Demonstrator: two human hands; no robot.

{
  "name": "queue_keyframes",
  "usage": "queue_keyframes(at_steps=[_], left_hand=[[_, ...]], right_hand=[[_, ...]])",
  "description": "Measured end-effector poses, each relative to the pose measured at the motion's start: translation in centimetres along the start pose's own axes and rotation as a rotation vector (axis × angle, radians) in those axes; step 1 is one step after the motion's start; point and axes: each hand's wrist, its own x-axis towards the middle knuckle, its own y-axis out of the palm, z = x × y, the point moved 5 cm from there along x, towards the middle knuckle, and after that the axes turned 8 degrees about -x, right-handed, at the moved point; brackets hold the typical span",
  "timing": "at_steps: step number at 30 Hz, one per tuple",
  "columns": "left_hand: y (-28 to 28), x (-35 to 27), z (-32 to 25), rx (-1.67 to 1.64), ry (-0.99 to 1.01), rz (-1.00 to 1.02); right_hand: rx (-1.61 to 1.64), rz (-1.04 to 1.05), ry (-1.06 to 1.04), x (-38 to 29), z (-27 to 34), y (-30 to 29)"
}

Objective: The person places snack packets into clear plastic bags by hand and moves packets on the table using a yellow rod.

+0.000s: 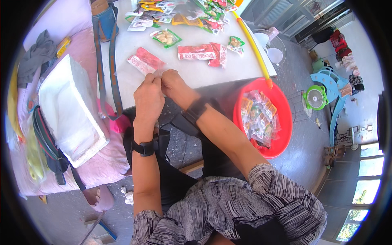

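My left hand [149,99] and my right hand [176,84] meet at the near edge of the white table [235,69]. Their fingers pinch a clear plastic bag [159,69], partly hidden by the fingers. Just beyond them lies a red and white packet [145,59]. To its right, more red and white packets [197,52] overlap. A green-edged snack packet [166,37] rests farther back, and a smaller one [235,44] lies to the right. Many mixed snack packets [183,20] are piled at the far side.
A red basin [286,122] holding bagged packets stands at the right, below a yellow tube [252,46]. A white foam box [88,122] sits on pink bedding at the left. A blue strapped bottle [105,26] stands on the table, its strap [114,88] hanging over the edge.
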Motion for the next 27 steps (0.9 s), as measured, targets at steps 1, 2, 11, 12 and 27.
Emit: queue_keyframes(at_steps=[1,2,11,12,27], left_hand=[[-0.1,0.0,0.0,-0.001,-0.003,-0.011],[-0.1,0.1,0.0,-0.006,0.005,-0.004],[-0.7,-0.4,1.3,-0.001,-0.098,-0.053],[-0.5,-0.4,1.1,-0.01,-0.09,-0.047],[1.6,-0.1,1.4,-0.032,-0.034,-0.046]], right_hand=[[0.028,0.019,0.004,-0.1,0.1,0.2],[0.056,0.037,0.007,-0.2,0.4,0.2],[-0.725,0.091,-0.105,-6.9,6.0,-5.2],[-0.89,-0.069,-0.272,-6.6,7.5,-7.7],[-1.682,-0.588,-0.92,-4.6,12.9,-11.7]])
